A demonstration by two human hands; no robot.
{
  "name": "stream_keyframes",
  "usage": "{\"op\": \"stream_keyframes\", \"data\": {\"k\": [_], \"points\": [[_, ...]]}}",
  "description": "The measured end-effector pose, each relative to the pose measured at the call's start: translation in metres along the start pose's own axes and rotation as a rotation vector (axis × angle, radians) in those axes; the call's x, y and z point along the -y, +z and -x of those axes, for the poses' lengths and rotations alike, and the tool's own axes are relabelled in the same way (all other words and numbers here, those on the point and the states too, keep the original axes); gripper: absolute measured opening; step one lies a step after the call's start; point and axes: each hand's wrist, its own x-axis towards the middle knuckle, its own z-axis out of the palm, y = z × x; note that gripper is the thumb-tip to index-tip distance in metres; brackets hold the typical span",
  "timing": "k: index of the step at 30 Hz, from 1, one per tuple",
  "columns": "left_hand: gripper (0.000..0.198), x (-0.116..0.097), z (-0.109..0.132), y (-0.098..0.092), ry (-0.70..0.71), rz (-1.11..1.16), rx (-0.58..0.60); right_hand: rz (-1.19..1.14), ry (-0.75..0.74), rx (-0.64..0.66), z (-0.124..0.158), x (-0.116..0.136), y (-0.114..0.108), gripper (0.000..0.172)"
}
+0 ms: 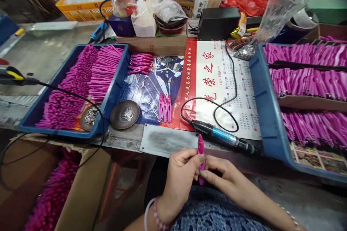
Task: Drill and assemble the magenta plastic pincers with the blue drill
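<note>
On the surface (124, 139) ahead of us lie a tool (221, 135) and its looped cord (235, 83), near the pink piece (200, 146). Our left hand (183, 173) and right hand (230, 177) both pinch that piece above our lap (214, 209). Pink parts (105, 68) crowd the left tray (117, 83) and right tray (261, 101); a dish (118, 110) holds metal bits (128, 114).

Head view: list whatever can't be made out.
In the head view:
Held pink piece: middle covered by left hand and right hand.
Right tray: right side cut off by the picture's edge.
Carton: cut off by left and bottom edges.
Metal bits: too small to tell their shape.
Calendar: fine print too small.
</note>
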Motion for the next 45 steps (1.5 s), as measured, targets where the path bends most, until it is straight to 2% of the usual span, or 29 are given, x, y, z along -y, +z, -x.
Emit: {"op": "stream_keyframes", "data": {"k": [2,5,15,20,29,38,45], "points": [[0.029,0.001,0.001,0.000,0.052,-0.112,0.033,-0.145,0.057,-0.042,0.000,-0.008,0.009,0.035],[0.032,0.004,0.004,-0.001,0.114,-0.280,0.078,-0.167,0.127,-0.069,0.000,-0.020,0.015,0.039],[0.035,0.007,0.009,-0.010,0.070,-0.461,0.167,-0.250,0.251,-0.027,0.005,-0.029,0.023,0.033],[0.037,0.007,0.010,-0.013,0.071,-0.492,0.210,-0.290,0.270,0.021,0.007,-0.031,0.024,0.031],[0.035,0.006,0.002,-0.017,0.138,-0.559,0.225,-0.351,0.219,0.029,-0.005,-0.034,0.024,0.052],[0.037,-0.004,0.006,-0.025,0.138,-0.636,0.298,-0.405,0.185,0.069,-0.004,-0.037,0.026,0.043],[0.038,-0.009,0.009,-0.033,0.135,-0.668,0.328,-0.416,0.220,0.159,-0.003,-0.041,0.024,0.049]]}}
